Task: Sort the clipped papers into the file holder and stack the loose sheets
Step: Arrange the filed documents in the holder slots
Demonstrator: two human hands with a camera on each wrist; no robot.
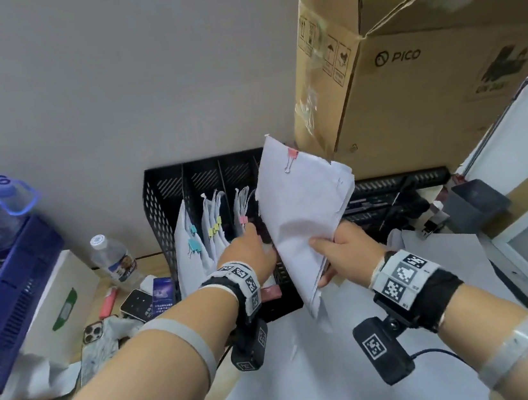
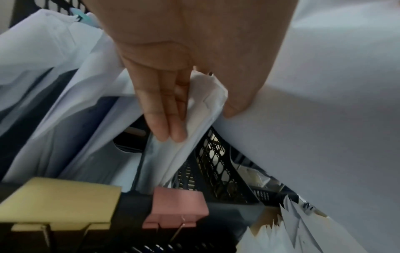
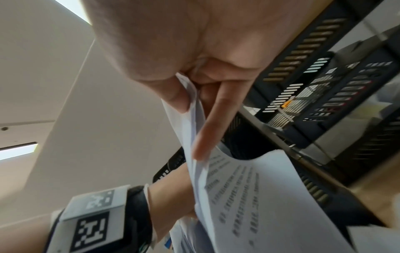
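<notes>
A black mesh file holder (image 1: 160, 210) stands against the wall. Its slots hold clipped papers with blue (image 1: 193, 244), yellow (image 1: 215, 228) and pink (image 1: 243, 220) clips. My right hand (image 1: 322, 259) grips the lower end of a white paper bundle (image 1: 305, 214) tilted over the holder's right side, a pink binder clip (image 1: 293, 156) at its top. In the right wrist view the thumb and a finger (image 3: 216, 116) pinch its sheets (image 3: 259, 196). My left hand (image 1: 256, 239) reaches into the pink-clip slot. Its straight fingers (image 2: 166, 123) and thumb pinch the papers (image 2: 201, 106) there. Loose sheets (image 1: 346, 373) lie on the table.
A large cardboard box (image 1: 422, 61) stands behind the holder on the right, above black trays (image 1: 399, 188). At left are a blue crate (image 1: 10, 300), a white box (image 1: 64, 303), a water bottle (image 1: 114, 259) and phones (image 1: 135, 304). Spare pink (image 2: 177, 207) and yellow (image 2: 60, 202) clips sit at the holder's front.
</notes>
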